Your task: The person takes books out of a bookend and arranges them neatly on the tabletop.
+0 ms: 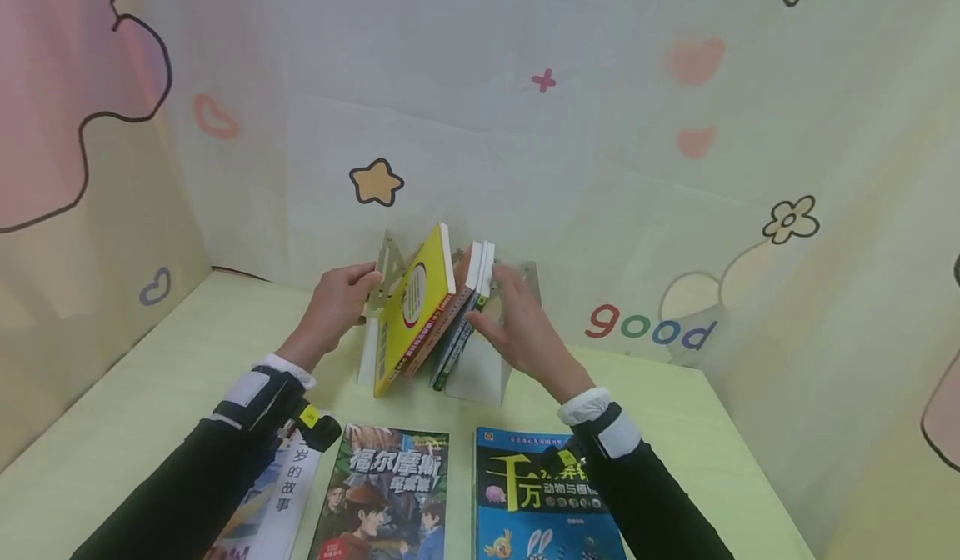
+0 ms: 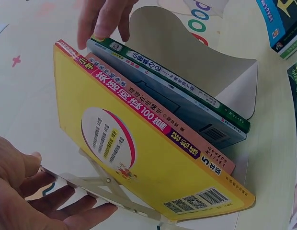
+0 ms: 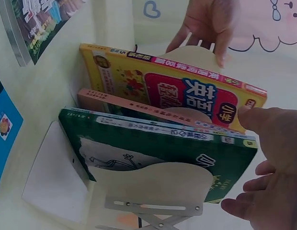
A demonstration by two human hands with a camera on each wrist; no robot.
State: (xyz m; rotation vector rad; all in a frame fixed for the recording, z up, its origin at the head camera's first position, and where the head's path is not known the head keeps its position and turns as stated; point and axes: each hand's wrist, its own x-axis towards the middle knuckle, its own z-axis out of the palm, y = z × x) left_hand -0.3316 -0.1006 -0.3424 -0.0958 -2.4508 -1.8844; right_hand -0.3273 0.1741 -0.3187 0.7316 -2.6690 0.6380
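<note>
Apparently the books (image 1: 416, 310) are being settled in the rack (image 1: 480, 372), twelve o'clock on the worktop (image 1: 697, 427). The left hand (image 1: 330, 306) pinches its nine-o'clock panel (image 1: 386, 270); the right hand (image 1: 528, 327) (loose-fingered) touches the books. Their one-o'clock lean likely wants squaring next.

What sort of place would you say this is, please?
Perhaps a child's study corner, or one staged as such: a backdrop printed with cartoon stars and hearts, a pale table, and children's books on it.
</note>
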